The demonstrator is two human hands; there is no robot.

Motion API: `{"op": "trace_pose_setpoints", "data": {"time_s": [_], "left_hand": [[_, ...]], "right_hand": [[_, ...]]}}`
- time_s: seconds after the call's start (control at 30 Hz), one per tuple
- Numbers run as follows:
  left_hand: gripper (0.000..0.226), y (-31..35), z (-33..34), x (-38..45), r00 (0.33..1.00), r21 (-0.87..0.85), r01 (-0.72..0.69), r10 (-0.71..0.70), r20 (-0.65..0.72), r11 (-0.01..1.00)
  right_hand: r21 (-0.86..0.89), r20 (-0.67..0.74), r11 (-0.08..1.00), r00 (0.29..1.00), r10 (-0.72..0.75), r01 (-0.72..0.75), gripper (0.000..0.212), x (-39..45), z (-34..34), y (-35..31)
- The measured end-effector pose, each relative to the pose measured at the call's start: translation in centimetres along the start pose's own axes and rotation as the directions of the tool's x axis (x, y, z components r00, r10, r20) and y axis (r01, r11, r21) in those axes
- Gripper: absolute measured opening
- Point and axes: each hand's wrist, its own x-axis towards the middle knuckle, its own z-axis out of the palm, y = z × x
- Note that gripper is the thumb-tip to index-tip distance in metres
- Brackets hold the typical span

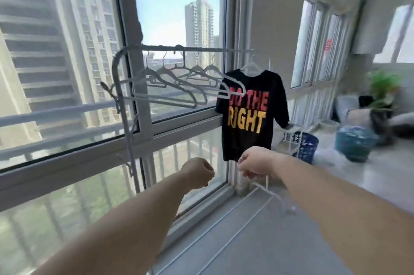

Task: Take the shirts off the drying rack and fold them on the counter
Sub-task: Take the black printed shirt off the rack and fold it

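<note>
Both my fists, left (199,172) and right (254,162), are curled empty just below the shirt (251,115), which hangs on the rack (125,55).

Both arms are reaching straight out, left hand (199,172) and right hand (255,163) curling their fingers into loose fists.

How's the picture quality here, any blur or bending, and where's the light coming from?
Head view: daylight pours through the big window; the white metal drying rack and window frames bow from wide-angle distortion; the right edge smears, blurring the teal pot; the black T-shirt with red and yellow lettering stays fairly sharp; both hands look soft.
</note>
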Motion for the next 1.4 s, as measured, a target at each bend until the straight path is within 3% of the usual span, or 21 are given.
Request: {"op": "trace_pose_setpoints", "data": {"time_s": [0.17,0.33,0.47,0.8,0.93,1.1,1.23,1.4], "left_hand": [[0.019,7.8,5.4,5.7,0.984,0.227,-0.178,0.178,0.020,0.957],[0.022,13.0,9.7,13.5,0.950,0.305,-0.312,0.298,0.095,0.900],[0.019,16.4,11.4,22.4,0.947,0.316,-0.320,0.302,0.105,0.893],[0.019,25.8,15.8,41.6,0.937,0.398,-0.312,0.348,-0.019,0.863],[0.017,28.7,17.4,47.7,0.934,0.405,-0.260,0.335,-0.124,0.877],[0.015,32.0,18.2,55.2,0.929,0.428,-0.055,0.203,-0.308,0.902],[0.036,34.0,17.1,60.4,0.890,0.383,0.073,0.113,-0.441,0.921],[0.044,35.5,14.0,66.9,0.840,0.364,0.167,0.061,-0.539,0.916]], "right_hand": [[0.100,-0.098,0.994,0.994,0.047,-0.037,0.021,1.3,-6.7,6.8],[0.087,-0.157,0.994,0.984,0.084,-0.071,0.012,6.1,-11.9,11.7],[0.039,-0.167,0.994,0.980,0.103,-0.098,0.010,12.2,-17.0,14.1],[0.009,-0.279,1.000,0.960,-0.003,0.006,0.018,27.7,-27.9,19.8],[-0.009,-0.328,0.994,0.939,-0.106,0.109,0.014,34.6,-31.8,23.1],[-0.064,-0.348,0.977,0.913,-0.211,0.202,0.019,43.6,-37.3,25.5],[-0.038,-0.440,0.960,0.858,-0.266,0.277,0.027,50.3,-40.8,25.6],[-0.085,-0.528,0.941,0.786,-0.322,0.328,0.041,58.4,-42.7,24.0]]}}
